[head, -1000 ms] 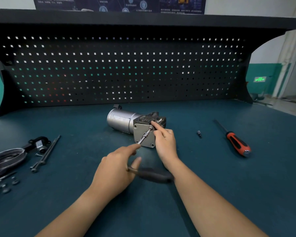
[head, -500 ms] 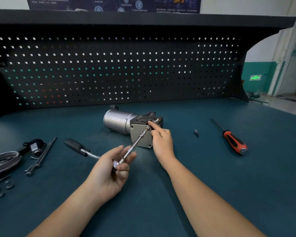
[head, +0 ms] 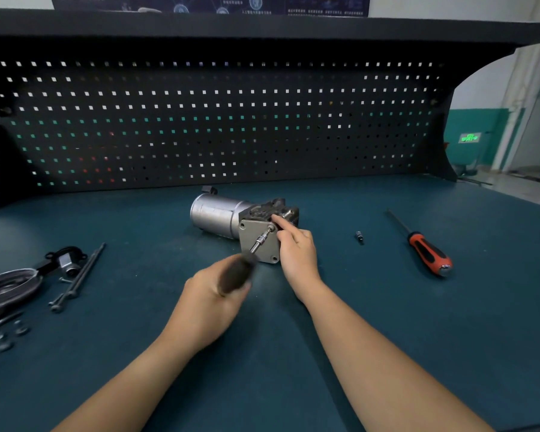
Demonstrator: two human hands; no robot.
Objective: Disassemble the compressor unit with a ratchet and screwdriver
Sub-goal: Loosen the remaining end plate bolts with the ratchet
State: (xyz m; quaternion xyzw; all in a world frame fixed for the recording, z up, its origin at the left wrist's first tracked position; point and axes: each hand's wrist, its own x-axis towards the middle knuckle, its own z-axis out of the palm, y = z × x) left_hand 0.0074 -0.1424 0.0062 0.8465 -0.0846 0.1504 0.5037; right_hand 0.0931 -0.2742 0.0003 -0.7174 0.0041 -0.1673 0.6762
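The compressor (head: 219,213) lies on the desk (head: 387,307), plate facing the person. The left hand (head: 206,307) has its grip wrapped round the blurred ratchet (head: 236,274), its socket on a plate bolt. The right hand (head: 296,254), its grip loose, braces the plate with the index finger by the socket, likely steadying it. The screwdriver (head: 427,254) lies aside.

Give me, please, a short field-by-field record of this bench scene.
Workpiece: compressor unit, on its side on the bench
Left hand: grips the blurred ratchet handle
Right hand: index finger touches the unit beside the ratchet's tip
Ratchet: extension set on the end plate's upper corner
Screwdriver: lying apart, right of the unit
Long bolts: far left
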